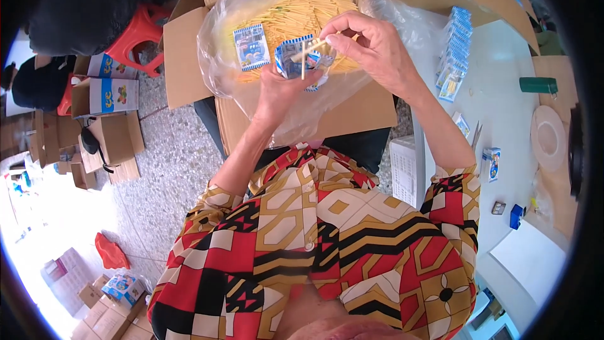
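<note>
My left hand (279,93) is closed round the lower part of a blue-and-white packet (290,50), held over the box. Between the thumb and forefinger of my right hand (372,44) are thin pale-yellow sticks (314,46), their ends at the packet's upper right. One more stick stands upright across the packet's front. Below both hands, a cardboard box (184,66) lined with a clear plastic bag (217,31) holds a heap of thin yellow sticks (296,7). A second blue-and-white packet (251,47) lies flat on this heap, left of my left hand.
To the right, a pale table (491,69) carries a row of blue packets (454,50), scissors (476,135), a green cylinder (538,85) and a white sheet (528,264). Leftward are a red stool (135,41), open cartons (113,141) and a red cloth-like thing (111,252) on the floor.
</note>
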### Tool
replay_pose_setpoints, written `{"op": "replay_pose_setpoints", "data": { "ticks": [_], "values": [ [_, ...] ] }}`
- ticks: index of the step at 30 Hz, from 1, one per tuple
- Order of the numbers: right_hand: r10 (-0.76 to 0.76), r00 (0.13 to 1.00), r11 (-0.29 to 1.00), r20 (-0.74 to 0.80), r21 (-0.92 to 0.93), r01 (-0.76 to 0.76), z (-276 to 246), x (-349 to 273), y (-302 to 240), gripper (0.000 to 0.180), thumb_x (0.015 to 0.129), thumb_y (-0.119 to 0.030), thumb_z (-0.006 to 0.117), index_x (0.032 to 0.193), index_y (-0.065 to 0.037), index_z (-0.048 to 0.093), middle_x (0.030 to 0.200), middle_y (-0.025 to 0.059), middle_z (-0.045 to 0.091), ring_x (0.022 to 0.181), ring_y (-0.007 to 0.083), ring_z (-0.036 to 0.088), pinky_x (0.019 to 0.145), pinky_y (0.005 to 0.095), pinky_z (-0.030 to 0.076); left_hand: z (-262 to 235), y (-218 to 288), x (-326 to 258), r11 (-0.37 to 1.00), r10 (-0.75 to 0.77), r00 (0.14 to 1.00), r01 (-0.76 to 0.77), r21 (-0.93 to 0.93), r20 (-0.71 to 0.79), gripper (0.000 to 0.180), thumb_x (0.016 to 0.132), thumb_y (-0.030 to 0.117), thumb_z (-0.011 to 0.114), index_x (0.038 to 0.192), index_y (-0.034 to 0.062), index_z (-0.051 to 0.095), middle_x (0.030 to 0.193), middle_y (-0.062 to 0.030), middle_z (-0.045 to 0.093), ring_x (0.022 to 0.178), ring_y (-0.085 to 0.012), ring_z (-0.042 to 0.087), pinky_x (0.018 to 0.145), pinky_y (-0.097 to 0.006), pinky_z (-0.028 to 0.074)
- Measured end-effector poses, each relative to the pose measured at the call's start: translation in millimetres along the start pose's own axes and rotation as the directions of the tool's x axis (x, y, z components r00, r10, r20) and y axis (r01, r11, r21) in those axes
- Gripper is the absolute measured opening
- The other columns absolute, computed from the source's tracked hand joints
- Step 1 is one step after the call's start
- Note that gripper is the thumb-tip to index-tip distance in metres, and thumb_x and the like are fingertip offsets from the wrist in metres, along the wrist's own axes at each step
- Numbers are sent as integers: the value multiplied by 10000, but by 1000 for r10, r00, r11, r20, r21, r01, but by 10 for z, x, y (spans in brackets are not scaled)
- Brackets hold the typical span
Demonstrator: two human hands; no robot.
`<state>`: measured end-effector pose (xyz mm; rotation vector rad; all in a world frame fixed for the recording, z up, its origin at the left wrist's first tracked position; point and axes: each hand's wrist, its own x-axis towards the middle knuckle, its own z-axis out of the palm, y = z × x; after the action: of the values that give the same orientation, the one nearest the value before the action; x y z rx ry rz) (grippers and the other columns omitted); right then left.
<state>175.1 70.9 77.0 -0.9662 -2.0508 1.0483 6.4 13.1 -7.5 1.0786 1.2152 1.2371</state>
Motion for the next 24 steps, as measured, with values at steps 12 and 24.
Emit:
{"op": "replay_pose_setpoints", "data": {
  "ticks": [12, 24],
  "values": [
    [8, 999, 997, -41, 77, -4, -49, 116, 6, 103, 851, -89, 596, 894, 2, 617, 813, -14, 572, 707, 38, 493, 610, 194, 402, -87, 29, 93, 991, 26, 999, -23, -130, 21, 355, 720, 11, 709, 1051, 65, 591, 913, 2, 641, 809, -83, 597, 735, -248, 489],
    [-57, 998, 998, -25, 40, 58, -92, 254, -105, 103, 850, -57, 588, 930, 7, 594, 812, -25, 564, 707, 14, 493, 623, 171, 424, -93, 77, 128, 978, 78, 997, -78, -193, -9, 268, 712, 17, 712, 967, 46, 636, 860, 14, 640, 748, -58, 571, 686, -228, 480]
  ]
}}
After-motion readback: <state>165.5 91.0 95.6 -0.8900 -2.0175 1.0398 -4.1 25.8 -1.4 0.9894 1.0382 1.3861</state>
